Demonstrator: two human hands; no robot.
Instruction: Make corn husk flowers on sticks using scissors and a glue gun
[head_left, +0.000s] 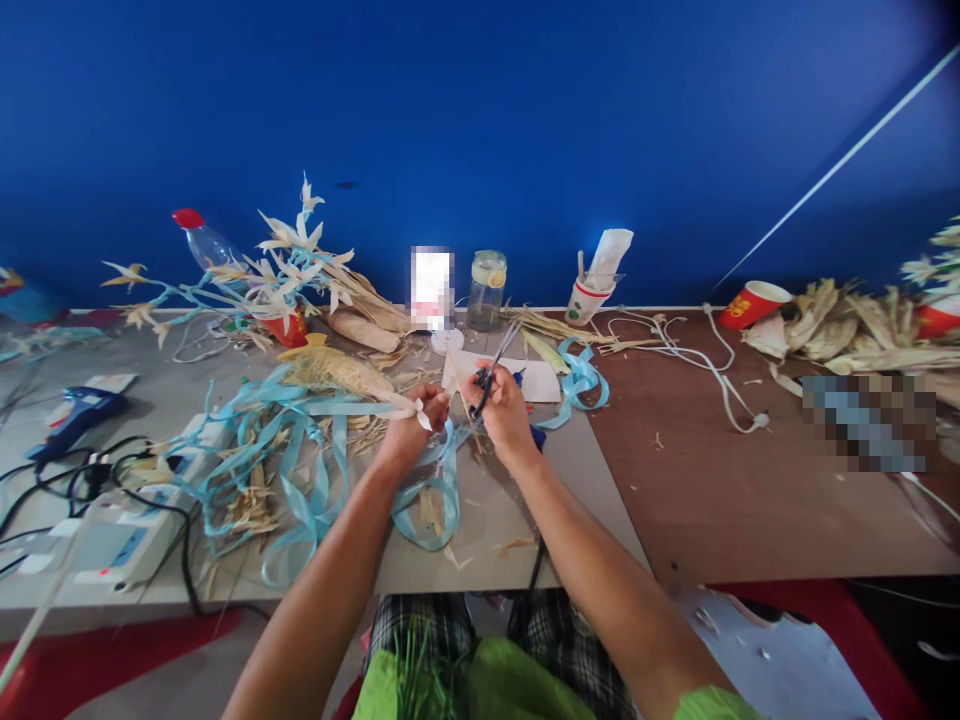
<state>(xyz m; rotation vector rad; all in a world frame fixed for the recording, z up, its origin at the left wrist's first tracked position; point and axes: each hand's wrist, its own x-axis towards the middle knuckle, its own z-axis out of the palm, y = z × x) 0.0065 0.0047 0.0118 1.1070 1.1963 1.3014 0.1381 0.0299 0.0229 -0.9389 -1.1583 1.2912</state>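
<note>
Scissors (pixel 487 380) up in the right hand (pixel 506 418), seen from the head view, dark handles gripped tight, blades angled up and away from the body; whether those blades are parted, I can't tell. Across to the left hand (pixel 414 438), closed too, pinching a pale strip (pixel 423 412) just beside the scissors, both hands close together over the grey table (pixel 517 565). Just past the right hand lies a white sheet (pixel 536 380), and blue ribbon (pixel 451 480) loops down on the near side of the left.

Swing left, and it's crowded! More ribbon and pale scraps, a power strip (pixel 139 540) amid black cords, and a blue glue gun (pixel 86 410) on its side. Beyond them, pale-petalled flowers (pixel 281 235) spread on blue stems above a red cup (pixel 289 328), with a red-capped bottle (pixel 210 243) leaning behind.

Up against the blue wall (pixel 480 120), a clear jar (pixel 486 295) stands upright, and right of it a white cup (pixel 586 300) holds something pale and tall. Further right, white cable (pixel 709 360) snakes over the brown surface towards a tilted red-and-white cup (pixel 754 303), dried husks (pixel 832 320) heaped just beside it.
</note>
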